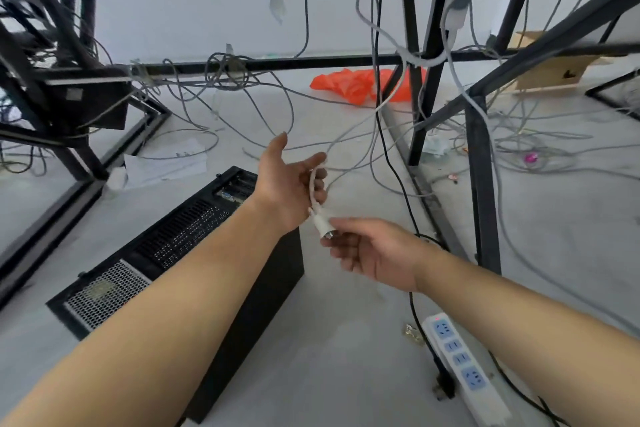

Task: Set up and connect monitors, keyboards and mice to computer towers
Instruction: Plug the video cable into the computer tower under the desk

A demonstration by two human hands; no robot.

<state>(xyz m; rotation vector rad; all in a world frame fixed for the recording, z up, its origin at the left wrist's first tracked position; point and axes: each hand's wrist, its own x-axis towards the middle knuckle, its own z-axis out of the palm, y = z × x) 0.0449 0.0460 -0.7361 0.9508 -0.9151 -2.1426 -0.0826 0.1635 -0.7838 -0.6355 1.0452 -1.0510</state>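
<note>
Left forearm (pixel 156 308) and right forearm (pixel 519 319) enter from the bottom edge and meet at centre frame. Fingers (pixel 320 160) of the left hand (pixel 287 184) are curled round a pale grey cable (pixel 312 188). Just below, the right hand (pixel 370 253) pinches the cable's white plug (pixel 321 226) at its tip. A black computer tower (pixel 166 253) sits on the floor (pixel 346 340) under the left forearm, its vented rear panel showing. A white power strip (pixel 460 364) lies at lower right. Farther off, loose wires hang from a black desk frame (pixel 481 184), and an orange bag (pixel 349 83) lies at upper centre.
</note>
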